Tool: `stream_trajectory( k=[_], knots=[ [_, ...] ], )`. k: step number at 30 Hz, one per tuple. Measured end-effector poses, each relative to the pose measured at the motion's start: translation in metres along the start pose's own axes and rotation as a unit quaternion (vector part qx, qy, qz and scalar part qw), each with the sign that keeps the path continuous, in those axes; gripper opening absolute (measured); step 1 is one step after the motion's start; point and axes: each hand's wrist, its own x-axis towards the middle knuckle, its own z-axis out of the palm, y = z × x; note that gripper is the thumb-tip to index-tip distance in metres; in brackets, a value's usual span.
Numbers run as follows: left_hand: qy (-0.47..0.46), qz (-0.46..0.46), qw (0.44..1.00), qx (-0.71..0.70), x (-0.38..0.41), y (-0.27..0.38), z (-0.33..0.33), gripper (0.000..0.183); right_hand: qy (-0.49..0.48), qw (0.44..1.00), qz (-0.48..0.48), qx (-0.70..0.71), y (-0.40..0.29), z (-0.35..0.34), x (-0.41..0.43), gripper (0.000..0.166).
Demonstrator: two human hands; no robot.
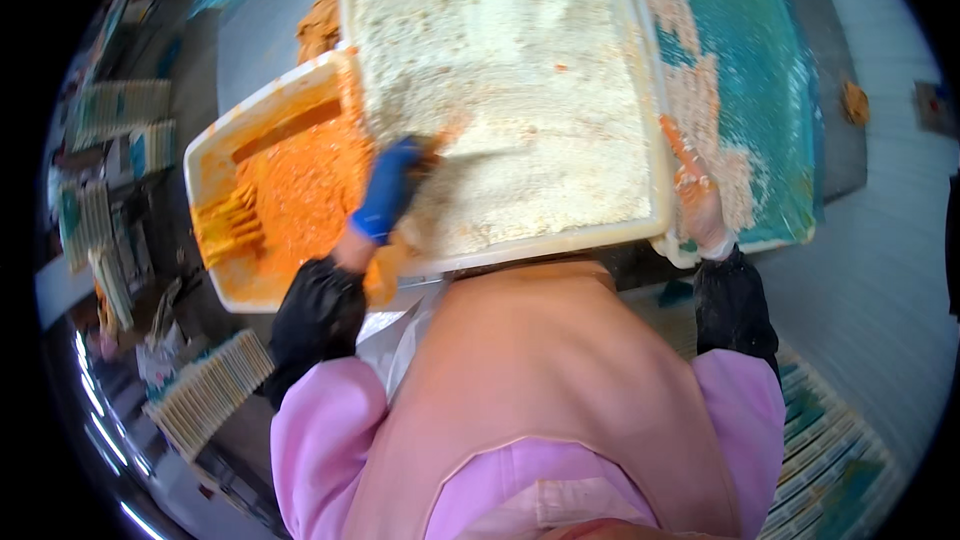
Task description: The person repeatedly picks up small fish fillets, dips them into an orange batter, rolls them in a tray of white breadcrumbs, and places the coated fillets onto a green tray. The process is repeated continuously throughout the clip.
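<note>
My left hand (390,184), in a blue glove, is over the lower left of a white tray (480,261) filled with pale crumbs (510,97). Motion blurs its fingers, and I cannot tell whether they hold anything. My right hand (697,199), in a thin clear glove smeared with orange and crumbs, is at the tray's right rim with its index finger stretched out. On the left, a white tub (217,120) holds orange batter (300,180) and a cluster of yellow-orange sticks or strips (229,229). To the right, breaded strips (694,90) lie in rows on a teal-lined tray (765,90).
A brown-orange mass (321,22) lies behind the tub on the metal table (262,52). A small orange-brown lump (855,103) is at the table's right. Stacked trays (214,394) stand at lower left, with more trays (825,450) at lower right.
</note>
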Motion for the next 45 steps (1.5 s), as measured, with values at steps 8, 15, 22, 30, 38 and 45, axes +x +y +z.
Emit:
stream_trajectory(
  k=[8, 15, 22, 30, 38, 45],
  knots=[
    [0.125, 0.157, 0.912, 0.357, -0.040, 0.003, -0.050, 0.021, -0.069, 0.997, 0.013, -0.015, -0.010, 0.040, 0.013, 0.050],
    [0.099, -0.197, 0.788, 0.575, -0.074, -0.130, -0.104, 0.026, -0.147, 0.989, 0.008, -0.026, -0.012, 0.073, 0.030, 0.050],
    [0.183, -0.243, 0.952, 0.027, -0.082, -0.173, -0.146, 0.023, -0.120, 0.992, 0.027, 0.015, -0.011, 0.077, 0.030, 0.048],
    [0.112, -0.167, 0.898, 0.391, -0.071, -0.137, -0.127, 0.028, -0.121, 0.993, 0.017, -0.001, -0.014, 0.081, 0.030, 0.044],
    [0.200, -0.152, 0.965, -0.076, -0.052, -0.053, -0.151, 0.018, -0.088, 0.995, 0.030, 0.034, -0.006, 0.076, 0.019, 0.042],
    [0.007, -0.022, 0.979, -0.201, 0.012, 0.051, -0.035, 0.016, -0.092, 0.994, 0.046, 0.025, -0.012, 0.081, 0.022, 0.045]
  ],
)
